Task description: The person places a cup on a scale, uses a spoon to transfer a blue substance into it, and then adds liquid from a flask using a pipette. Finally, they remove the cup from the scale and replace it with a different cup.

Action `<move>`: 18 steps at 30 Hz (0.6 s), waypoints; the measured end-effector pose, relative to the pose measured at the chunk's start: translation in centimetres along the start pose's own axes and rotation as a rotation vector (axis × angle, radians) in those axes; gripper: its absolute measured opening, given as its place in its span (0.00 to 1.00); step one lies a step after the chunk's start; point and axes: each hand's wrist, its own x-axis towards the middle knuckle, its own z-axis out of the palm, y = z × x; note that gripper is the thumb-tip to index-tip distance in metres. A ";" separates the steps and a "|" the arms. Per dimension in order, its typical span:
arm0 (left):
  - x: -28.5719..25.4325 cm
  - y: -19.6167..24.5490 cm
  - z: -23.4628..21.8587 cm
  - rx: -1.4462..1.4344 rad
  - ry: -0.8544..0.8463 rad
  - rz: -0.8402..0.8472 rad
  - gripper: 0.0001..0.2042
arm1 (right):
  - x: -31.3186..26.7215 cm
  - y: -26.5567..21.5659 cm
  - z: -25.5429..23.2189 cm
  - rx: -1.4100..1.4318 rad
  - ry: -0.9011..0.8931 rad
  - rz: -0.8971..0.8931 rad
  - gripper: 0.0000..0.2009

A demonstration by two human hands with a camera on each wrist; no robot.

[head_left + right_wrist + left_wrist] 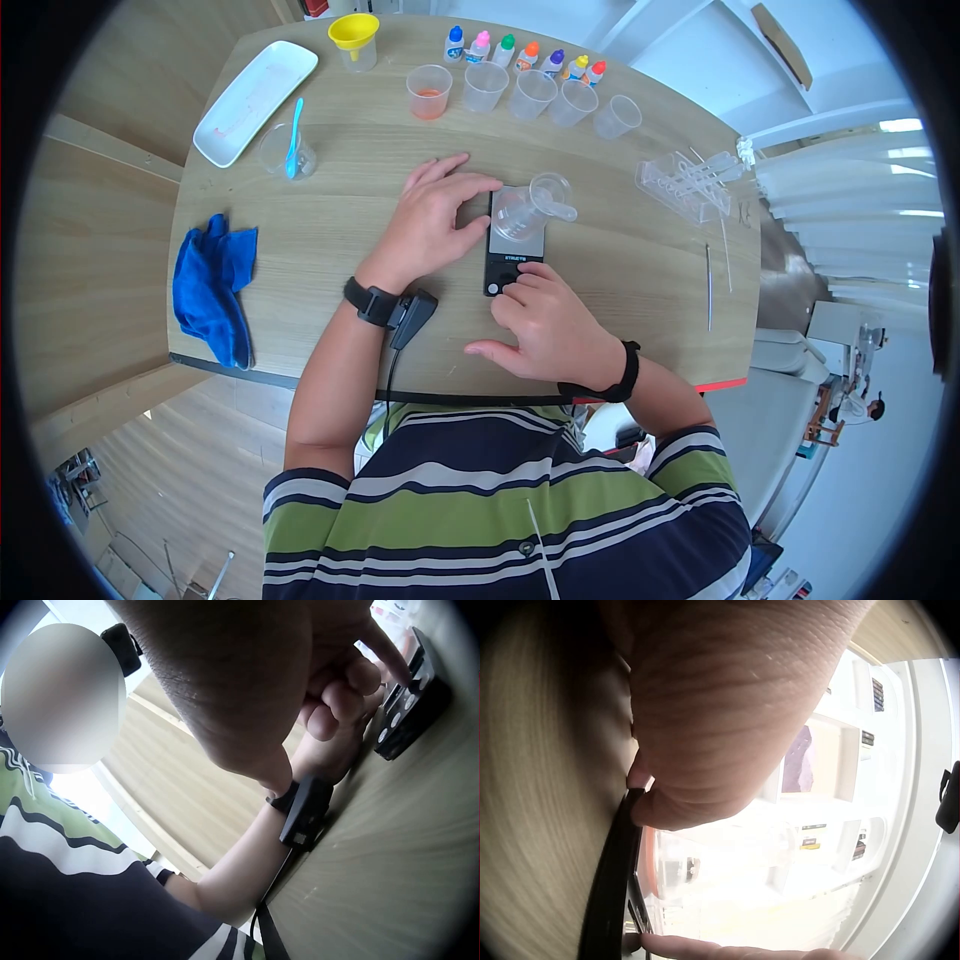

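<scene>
A small black digital scale (pixel 497 272) with a silver plate lies on the table in front of the person. On its plate stands a clear plastic cup (pixel 512 222), with a clear spoon-like piece (pixel 562 211) reaching over its right side. My left hand (pixel 428 222) rests beside the scale, fingers spread, thumb and index fingertip at its left edge. From the near side, my right hand (pixel 553 328) presses the scale's button area with an extended index finger; in the right wrist view its other fingers (pixel 343 701) are curled in. Neither hand grips the cup.
Along the back stand several clear cups (pixel 534 95), a cup with orange liquid (pixel 429 103) and small colour-capped bottles (pixel 504 50). Left are a white tray (pixel 216 150), a yellow-topped cup (pixel 353 35), a blue spoon (pixel 294 140) and a blue cloth (pixel 212 285). Right: a clear rack (pixel 680 190), thin rods (pixel 709 288).
</scene>
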 end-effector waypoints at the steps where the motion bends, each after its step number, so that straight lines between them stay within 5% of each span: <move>1: 0.0 0.0 0.0 -0.002 -0.001 0.004 0.25 | 0.0 0.0 0.0 -0.007 0.001 0.002 0.23; 18: 0.0 0.0 0.1 0.000 -0.001 0.001 0.25 | 0.2 -0.2 0.1 0.007 0.001 0.019 0.23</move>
